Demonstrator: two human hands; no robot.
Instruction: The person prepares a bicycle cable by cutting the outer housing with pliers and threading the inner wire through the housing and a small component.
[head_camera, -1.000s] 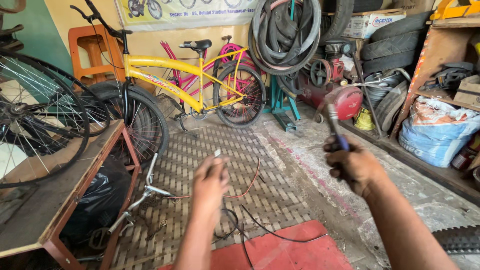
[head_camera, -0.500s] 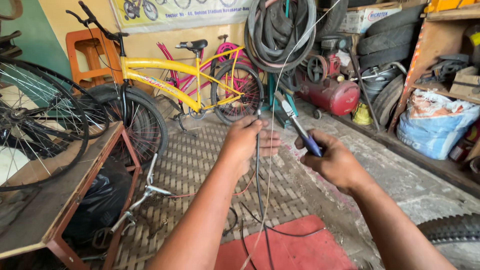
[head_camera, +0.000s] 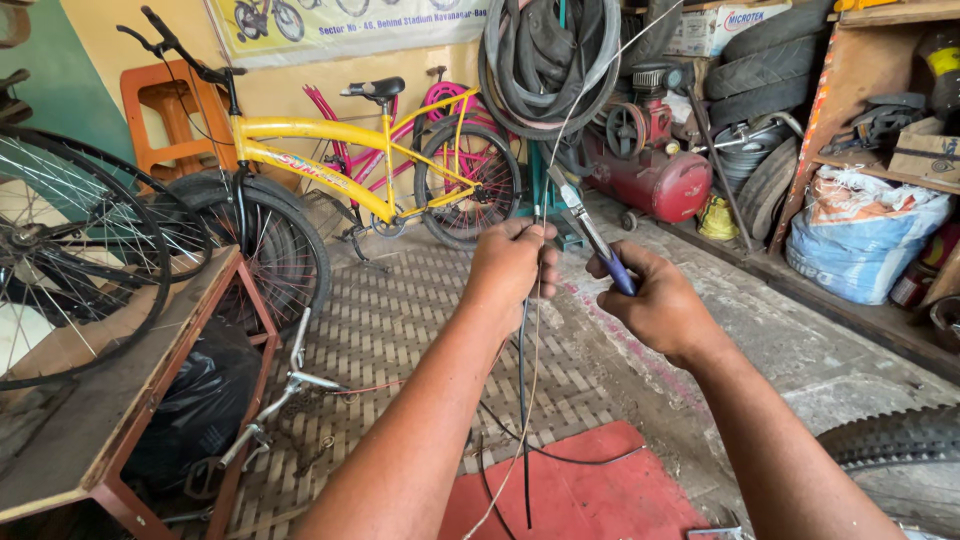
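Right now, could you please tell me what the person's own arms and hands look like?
Both forearms are bare to the frame's edge, with no sleeves showing. The left hand and right hand wear no gloves, and no rings, watch or bands are visible on the fingers or wrists.

Light: bright, even daylight — soft shadows | Focus: sharp | Edges: wide-angle bending — slight stretch

Single view, from a camera worn on the person's head, angled forward and downward over both forearms. The left hand (head_camera: 512, 270) and right hand (head_camera: 655, 305) sit close, near frame centre. Beyond them the view faces across the floor toward the yellow bicycle (head_camera: 330, 170) by the far wall. No second view exists for overlap.
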